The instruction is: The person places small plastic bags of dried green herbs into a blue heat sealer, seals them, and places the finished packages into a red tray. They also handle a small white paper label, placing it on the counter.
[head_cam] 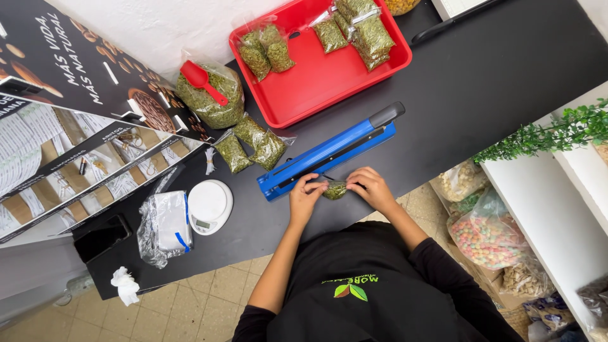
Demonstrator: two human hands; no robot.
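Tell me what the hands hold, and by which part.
Both hands, left and right, hold a small clear bag of green seeds by its two ends, beside the blue heat sealer.

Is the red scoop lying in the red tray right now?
No, the red scoop rests on top of the big open bag of green seeds, left of the red tray.

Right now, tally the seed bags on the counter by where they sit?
Small seed bags in the red tray: 5, approx.; stack overlaps
Small seed bags loose on the counter: 3
Small seed bag held in both hands: 1
Large open seed bag with red scoop: 1
Total: 10
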